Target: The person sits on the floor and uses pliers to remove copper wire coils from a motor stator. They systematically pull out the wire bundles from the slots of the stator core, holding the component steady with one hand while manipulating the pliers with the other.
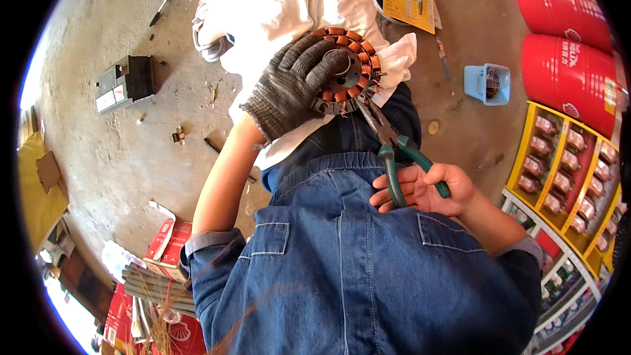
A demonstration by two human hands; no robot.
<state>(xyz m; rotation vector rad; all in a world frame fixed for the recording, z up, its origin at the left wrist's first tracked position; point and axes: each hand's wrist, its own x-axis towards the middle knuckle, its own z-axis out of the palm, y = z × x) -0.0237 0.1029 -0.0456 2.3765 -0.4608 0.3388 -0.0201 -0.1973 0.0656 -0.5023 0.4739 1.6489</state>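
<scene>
My left hand (pixel 289 82), in a dark grey knitted glove, grips a round motor stator (pixel 365 69) ringed with copper coils, holding it over my lap. White cloth (pixel 269 6) lies beneath the stator. Short loose wire ends stick out at the stator's lower right edge. My bare right hand (pixel 437 189) is wrapped round the dark green handles of a pair of pliers (pixel 384 133). The handles are spread apart, and the jaws touch or nearly touch the stator's rim by those wire ends; whether they pinch a wire I cannot tell.
A black battery-like box (pixel 126 84) stands on the concrete floor at the left, with scissors (pixel 164 0) farther off. To the right are a small blue bin (pixel 487 84), red drums (pixel 568 69) and a yellow rack (pixel 565 177) of bottles. Red cartons (pixel 169 244) stand at lower left.
</scene>
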